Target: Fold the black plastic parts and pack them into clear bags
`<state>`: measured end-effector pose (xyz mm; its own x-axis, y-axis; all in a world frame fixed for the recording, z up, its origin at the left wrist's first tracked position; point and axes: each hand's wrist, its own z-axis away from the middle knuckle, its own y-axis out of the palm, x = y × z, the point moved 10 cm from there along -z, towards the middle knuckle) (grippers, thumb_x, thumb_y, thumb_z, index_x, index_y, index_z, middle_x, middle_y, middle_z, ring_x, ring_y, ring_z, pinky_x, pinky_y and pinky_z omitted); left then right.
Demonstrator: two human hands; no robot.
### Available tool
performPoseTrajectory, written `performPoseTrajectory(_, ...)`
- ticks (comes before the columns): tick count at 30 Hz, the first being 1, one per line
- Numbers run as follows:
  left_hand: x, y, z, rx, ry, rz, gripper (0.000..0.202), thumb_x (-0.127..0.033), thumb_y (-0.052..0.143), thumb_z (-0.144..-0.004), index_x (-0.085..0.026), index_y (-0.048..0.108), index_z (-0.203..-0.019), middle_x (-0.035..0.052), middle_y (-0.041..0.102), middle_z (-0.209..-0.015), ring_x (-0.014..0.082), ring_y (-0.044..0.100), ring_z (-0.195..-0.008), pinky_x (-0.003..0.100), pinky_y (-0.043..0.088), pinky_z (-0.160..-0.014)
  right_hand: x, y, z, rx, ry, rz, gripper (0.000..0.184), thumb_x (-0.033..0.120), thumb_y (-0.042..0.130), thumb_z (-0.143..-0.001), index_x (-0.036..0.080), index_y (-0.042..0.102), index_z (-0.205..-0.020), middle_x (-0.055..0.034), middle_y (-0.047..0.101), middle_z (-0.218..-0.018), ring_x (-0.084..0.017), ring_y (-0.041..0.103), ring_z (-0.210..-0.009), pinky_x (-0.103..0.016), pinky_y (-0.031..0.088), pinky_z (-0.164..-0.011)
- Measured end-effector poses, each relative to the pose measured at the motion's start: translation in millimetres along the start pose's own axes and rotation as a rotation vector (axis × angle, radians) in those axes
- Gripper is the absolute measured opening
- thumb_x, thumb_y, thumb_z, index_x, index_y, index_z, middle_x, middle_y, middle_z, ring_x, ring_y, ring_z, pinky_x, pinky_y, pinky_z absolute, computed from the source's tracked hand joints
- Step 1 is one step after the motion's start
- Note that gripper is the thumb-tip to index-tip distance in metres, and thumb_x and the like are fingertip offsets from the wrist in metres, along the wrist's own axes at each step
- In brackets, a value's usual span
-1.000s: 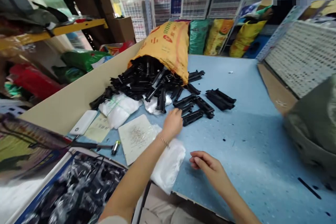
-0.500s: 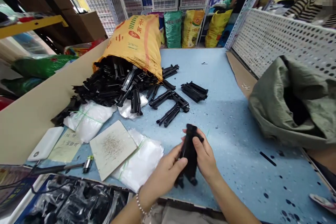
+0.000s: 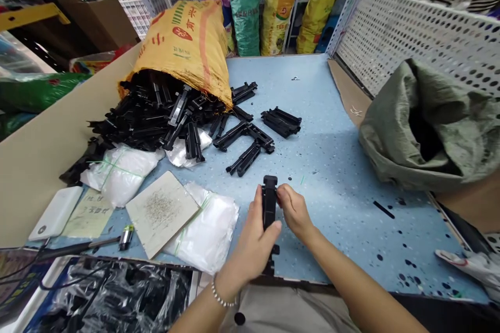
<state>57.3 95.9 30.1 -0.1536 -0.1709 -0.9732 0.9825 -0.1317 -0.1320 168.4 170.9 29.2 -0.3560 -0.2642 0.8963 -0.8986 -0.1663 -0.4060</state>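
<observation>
Slim black plastic part is clasped in left hand; right hand curls alongside, grip unclear; heaped black parts remain.

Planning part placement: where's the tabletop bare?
Blue tabletop between the stacked black parts and green sack; also between the right hand and black strip, specks aside. Crowded left: yellow sack, black pile, white packets, tile.

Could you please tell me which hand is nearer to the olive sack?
Right. The right hand, at the black part's right side, has the olive sack off to its right; the left hand, holding the black part, is farther left of the sack.
</observation>
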Motion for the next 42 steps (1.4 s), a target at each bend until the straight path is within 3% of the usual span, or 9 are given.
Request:
performPoseTrajectory(3,6.6,-5.3,-9.1,-0.054,0.005,0.008,0.072,-0.037,0.049,-0.091,-0.025,0.013,-0.152,0.0051,0.015,-0.16,0.0248,0.013,-0.147,0.042,0.013,-0.12,-7.4,18.6,12.5,0.149,0.145,-0.115,0.048,0.05,0.018,-0.099,0.022,0.043,-0.069,0.0017,0.047,-0.06,-0.014,0.046,-0.055,-0.027,0.039,-0.054)
performPoseTrajectory(11,31.4,-31.8,-25.7,-0.196,-0.068,0.1,0.053,-0.039,0.045,-0.091,-0.02,0.04,-0.14,0.0069,0.042,-0.148,0.0233,0.036,-0.137,0.037,0.03,-0.113,44.6,35.8,77.8,0.145,-0.563,0.53,0.04,0.041,0.031,-0.099,0.018,0.057,-0.079,-0.0059,0.056,-0.069,-0.019,0.047,-0.064,-0.032,0.034,-0.061)
performPoseTrajectory(17,63.3,-1.4,-27.5,-0.119,-0.178,-0.257,0.038,-0.039,0.041,-0.091,-0.015,0.058,-0.114,0.0122,0.07,-0.091,0.0272,0.066,-0.081,0.038,0.049,-0.073,42.3,37.7,-18.4,0.276,-0.465,0.597,0.03,0.03,0.036,-0.099,0.019,0.061,-0.088,-0.0057,0.064,-0.08,-0.019,0.056,-0.075,-0.03,0.039,-0.069)
performPoseTrajectory(22,56.1,31.5,-31.2,-0.061,-0.074,-0.461,0.04,-0.04,0.043,-0.09,-0.018,0.058,-0.119,0.0168,0.068,-0.105,0.0335,0.064,-0.098,0.046,0.045,-0.087,36.5,80.7,-105.5,0.396,-0.545,0.7,0.031,0.006,0.045,-0.091,0.019,0.06,-0.114,-0.0119,0.06,-0.122,-0.024,0.051,-0.114,-0.039,0.037,-0.095)
performPoseTrajectory(25,57.5,-0.7,-42.3,-0.216,-0.059,-0.199,0.056,-0.045,0.044,-0.09,-0.015,0.039,-0.138,0.0188,0.057,-0.125,0.0286,0.059,-0.111,0.042,0.045,-0.094,33.9,92.7,-113.4,0.415,-0.528,0.696,0.02,0.011,0.054,-0.088,0.017,0.063,-0.105,-0.0123,0.063,-0.107,-0.024,0.055,-0.104,-0.039,0.041,-0.089)
performPoseTrajectory(28,49.4,-46.1,-50.7,-0.393,0.032,0.099,0.08,-0.047,0.048,-0.088,-0.017,0.004,-0.148,0.0185,0.036,-0.146,0.0232,0.045,-0.129,0.036,0.041,-0.103,47.0,82.2,-88.5,0.389,-0.477,0.55,0.016,0.022,0.054,-0.091,0.015,0.061,-0.104,-0.0106,0.061,-0.101,-0.021,0.057,-0.094,-0.034,0.046,-0.08)
performPoseTrajectory(31,23.6,-61.5,-51.7,-0.362,0.143,0.184,0.071,-0.047,0.053,-0.088,-0.024,0.017,-0.144,0.0122,0.043,-0.14,0.0212,0.046,-0.127,0.033,0.04,-0.103,61.5,54.1,-59.6,0.353,-0.353,0.161,0.024,0.032,0.038,-0.099,0.019,0.058,-0.095,-0.0049,0.059,-0.09,-0.016,0.058,-0.083,-0.029,0.048,-0.073)
performPoseTrajectory(38,9.7,-8.3,-28.6,-0.036,-0.127,0.549,0.039,-0.056,0.054,-0.083,-0.019,0.052,-0.095,-0.0007,0.056,-0.077,0.0085,0.052,-0.052,0.022,0.043,-0.05,76.7,-1.2,-48.7,0.036,-0.516,0.376,0.038,0.051,0.036,-0.096,0.018,0.056,-0.092,-0.009,0.059,-0.084,-0.021,0.054,-0.079,-0.036,0.044,-0.071)
performPoseTrajectory(42,16.7,-12.1,-25.1,-0.162,-0.183,0.552,0.041,-0.057,0.06,-0.079,-0.018,0.053,-0.088,-0.0032,0.054,-0.071,0.0076,0.05,-0.051,0.021,0.042,-0.05,56.2,5.3,-50.3,0.096,-0.329,0.318,0.046,0.048,0.025,-0.099,0.021,0.053,-0.075,-0.0028,0.055,-0.066,-0.017,0.051,-0.063,-0.03,0.04,-0.06)
